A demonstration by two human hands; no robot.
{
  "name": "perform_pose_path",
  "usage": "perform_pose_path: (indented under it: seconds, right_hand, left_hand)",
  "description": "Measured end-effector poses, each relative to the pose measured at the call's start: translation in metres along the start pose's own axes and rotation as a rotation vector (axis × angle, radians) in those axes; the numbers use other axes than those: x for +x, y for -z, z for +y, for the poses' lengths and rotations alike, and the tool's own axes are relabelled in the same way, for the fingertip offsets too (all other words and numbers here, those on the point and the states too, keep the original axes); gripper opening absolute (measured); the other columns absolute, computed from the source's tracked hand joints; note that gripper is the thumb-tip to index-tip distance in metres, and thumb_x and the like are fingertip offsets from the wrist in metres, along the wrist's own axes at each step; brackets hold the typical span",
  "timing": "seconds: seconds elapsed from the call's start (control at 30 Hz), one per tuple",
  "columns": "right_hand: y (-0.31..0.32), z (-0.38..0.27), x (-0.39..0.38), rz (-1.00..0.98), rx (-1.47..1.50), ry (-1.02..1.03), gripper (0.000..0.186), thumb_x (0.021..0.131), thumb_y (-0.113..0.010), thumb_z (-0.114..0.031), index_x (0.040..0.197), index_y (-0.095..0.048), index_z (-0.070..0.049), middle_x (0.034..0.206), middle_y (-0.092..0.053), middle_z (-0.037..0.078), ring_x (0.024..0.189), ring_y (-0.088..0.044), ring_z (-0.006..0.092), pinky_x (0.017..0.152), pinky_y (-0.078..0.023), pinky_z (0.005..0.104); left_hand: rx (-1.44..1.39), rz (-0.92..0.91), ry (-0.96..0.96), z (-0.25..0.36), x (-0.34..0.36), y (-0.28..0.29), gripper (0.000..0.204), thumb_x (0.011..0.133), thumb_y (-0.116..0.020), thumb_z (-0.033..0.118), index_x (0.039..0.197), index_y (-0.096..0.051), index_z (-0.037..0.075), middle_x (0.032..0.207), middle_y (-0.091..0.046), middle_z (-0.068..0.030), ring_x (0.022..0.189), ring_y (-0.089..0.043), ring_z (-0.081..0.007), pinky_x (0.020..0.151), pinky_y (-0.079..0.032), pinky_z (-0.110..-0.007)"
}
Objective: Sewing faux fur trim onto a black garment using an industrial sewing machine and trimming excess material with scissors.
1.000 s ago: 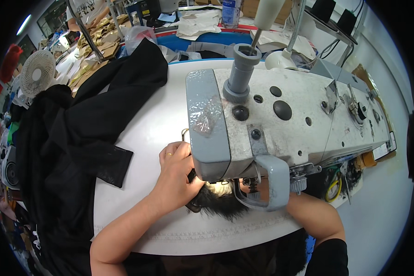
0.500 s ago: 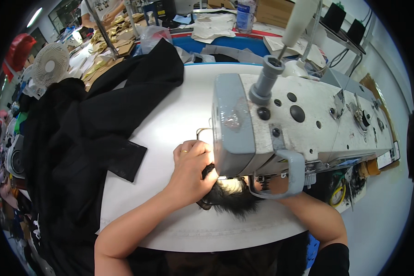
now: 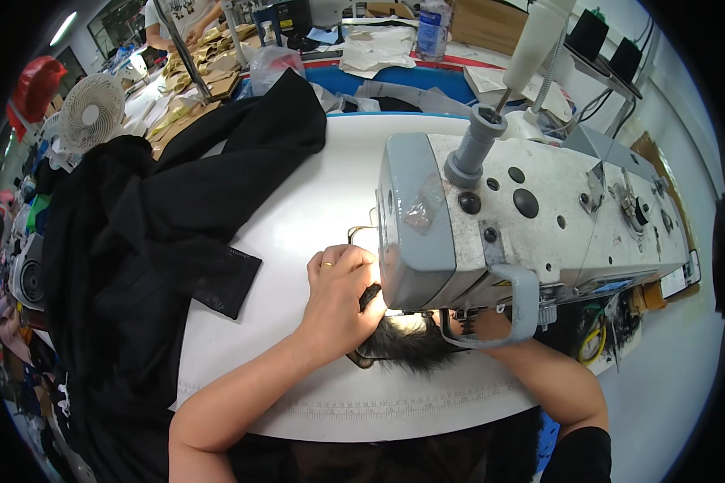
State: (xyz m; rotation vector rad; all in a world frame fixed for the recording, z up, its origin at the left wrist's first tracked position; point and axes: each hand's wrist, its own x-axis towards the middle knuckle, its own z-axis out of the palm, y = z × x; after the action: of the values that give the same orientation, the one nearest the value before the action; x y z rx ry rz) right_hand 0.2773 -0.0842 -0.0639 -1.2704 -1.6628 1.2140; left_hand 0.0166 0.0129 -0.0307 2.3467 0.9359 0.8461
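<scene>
A grey-white sewing machine [image 3: 532,217] stands over a pale worktop, its lamp lighting the spot under its head. At that spot lies a black furry piece [image 3: 415,342], its long hairs spread towards me. My left hand [image 3: 342,294], with a ring on one finger, is closed on the piece's left edge, fingers curled beside the machine head. From the right, my right hand [image 3: 491,324] reaches under the machine behind its grey looped bar [image 3: 522,310]. The machine hides those fingers, and I cannot tell what they grip.
A large black garment [image 3: 129,217] covers the left of the white tabletop [image 3: 298,193] and hangs over its edge. Beyond are a white fan [image 3: 93,113], a plastic bottle [image 3: 432,30] and a person [image 3: 187,22] at another table. Yellow scissor handles [image 3: 592,342] show at right.
The view has shifted slightly, so most things sit a little further right. Less of the bright patch on the furry piece shows under the machine head. Both hands keep nearly the same places.
</scene>
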Motion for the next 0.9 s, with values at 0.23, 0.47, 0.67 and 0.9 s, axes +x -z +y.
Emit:
perform_pose_path:
  seconds: [0.23, 0.47, 0.67, 0.9]
  right_hand:
    - [-0.019, 0.101, -0.006, 0.219, -0.581, 0.194, 0.044, 0.092, -0.049, 0.005, 0.135, -0.057, -0.002, 0.117, -0.066, 0.017, 0.105, -0.065, 0.0260, 0.090, -0.053, 0.0361]
    - [-0.021, 0.010, 0.006, 0.087, -1.590, 0.438, 0.033, 0.102, -0.056, -0.023, 0.131, -0.062, -0.009, 0.125, -0.065, 0.007, 0.109, -0.064, 0.0229, 0.089, -0.054, 0.0389]
    - [-0.024, -0.005, -0.006, 0.101, -1.031, 0.217, 0.022, 0.095, -0.071, -0.031, 0.105, -0.077, -0.012, 0.100, -0.074, 0.000, 0.088, -0.070, 0.0196, 0.074, -0.055, 0.0354]
    - [-0.016, -0.051, 0.006, -0.210, -1.012, 0.222, 0.037, 0.105, -0.054, -0.025, 0.140, -0.055, -0.013, 0.128, -0.065, 0.012, 0.119, -0.065, 0.0208, 0.095, -0.057, 0.0347]
  left_hand:
    - [0.058, 0.035, -0.050, 0.012, 0.004, 0.003, 0.016, 0.076, -0.070, 0.003, 0.089, -0.061, 0.004, 0.108, -0.056, -0.0059, 0.116, -0.050, -0.0301, 0.108, -0.032, -0.049]
    - [0.166, 0.080, -0.033, 0.011, -0.010, 0.002, 0.022, 0.080, -0.075, 0.008, 0.097, -0.063, 0.004, 0.112, -0.056, -0.0064, 0.119, -0.049, -0.0327, 0.108, -0.033, -0.051]
    - [0.050, -0.169, -0.117, 0.025, -0.032, 0.029, 0.022, 0.087, -0.076, 0.018, 0.103, -0.065, 0.010, 0.115, -0.057, -0.0058, 0.120, -0.049, -0.0324, 0.107, -0.034, -0.049]
    - [0.047, -0.214, -0.086, 0.023, -0.037, 0.033, 0.027, 0.082, -0.080, 0.016, 0.104, -0.065, 0.014, 0.104, -0.058, -0.0021, 0.109, -0.054, -0.0276, 0.096, -0.037, -0.045]
